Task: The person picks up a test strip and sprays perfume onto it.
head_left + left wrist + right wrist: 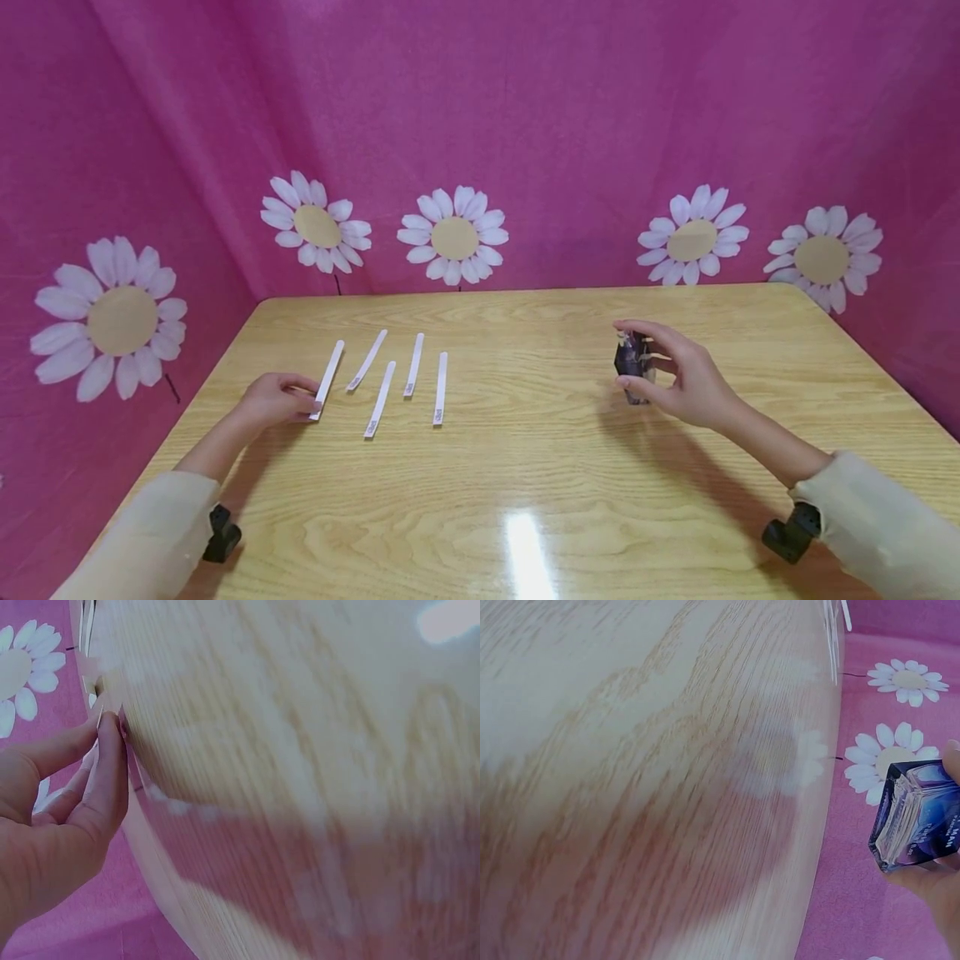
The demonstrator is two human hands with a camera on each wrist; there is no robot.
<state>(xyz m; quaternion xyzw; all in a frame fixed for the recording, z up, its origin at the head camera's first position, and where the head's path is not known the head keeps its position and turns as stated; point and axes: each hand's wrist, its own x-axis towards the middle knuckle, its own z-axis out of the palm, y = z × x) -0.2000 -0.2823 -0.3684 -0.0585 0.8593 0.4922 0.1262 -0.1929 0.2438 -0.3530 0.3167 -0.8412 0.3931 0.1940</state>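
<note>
My left hand [277, 398] pinches the near end of a white paper test strip [328, 377] at the left of the table. In the left wrist view, thumb and finger meet at the thin edge of that strip [100, 718]. On the right, my right hand [693, 379] grips a dark glass perfume bottle [632, 358] between thumb and fingers. The right wrist view shows the bottle [922, 817] as faceted blue-violet glass with light lettering, partly cut off by the frame's edge.
Several more white strips [415, 365], with small print at their near ends, lie spread beside the left hand on the wood-grain table [480, 492]. A pink curtain [525, 125] with large daisies stands behind the table and along its sides.
</note>
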